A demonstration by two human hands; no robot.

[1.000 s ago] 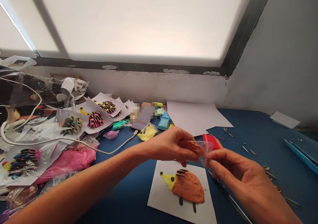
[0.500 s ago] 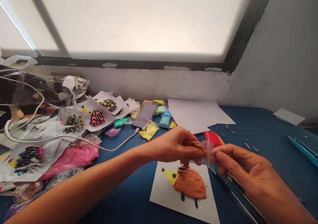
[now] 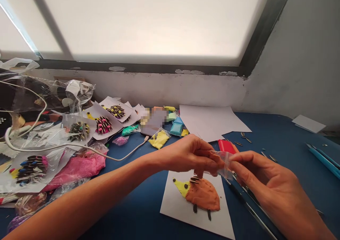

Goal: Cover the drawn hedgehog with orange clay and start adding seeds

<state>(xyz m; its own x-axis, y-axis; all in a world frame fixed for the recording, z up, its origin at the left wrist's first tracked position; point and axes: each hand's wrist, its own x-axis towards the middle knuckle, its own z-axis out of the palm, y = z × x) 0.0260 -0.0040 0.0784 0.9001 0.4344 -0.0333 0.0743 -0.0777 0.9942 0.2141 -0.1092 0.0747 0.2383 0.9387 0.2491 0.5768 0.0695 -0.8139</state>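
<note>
My left hand (image 3: pixel 192 156) is closed around a small clear zip bag (image 3: pixel 225 165) with some orange clay in it. The thumb and forefinger of my right hand (image 3: pixel 271 178) pinch the bag's other edge. Just below the hands lies a white sheet (image 3: pixel 176 213) bearing a flat clay hedgehog (image 3: pixel 204 195). Its body is orange and its snout yellow, with black eye, nose and legs. A few striped seeds (image 3: pixel 194 179) stick into the top of the body near the head.
Finished seed-spined hedgehogs (image 3: pixel 103 124) on paper crowd the left, beside a pink cloth (image 3: pixel 79 169) and a white cable (image 3: pixel 127 158). Clay packets (image 3: pixel 159 139) and blank paper (image 3: pixel 207 121) lie at the back. To the right are a red packet (image 3: pixel 226 146), a pen (image 3: pixel 247 206) and loose seeds (image 3: pixel 246 138).
The right fingers have shifted slightly along the bag's edge, and the bag's opening end shows more between the hands. The left hand has barely moved. The hedgehog sheet lies as before.
</note>
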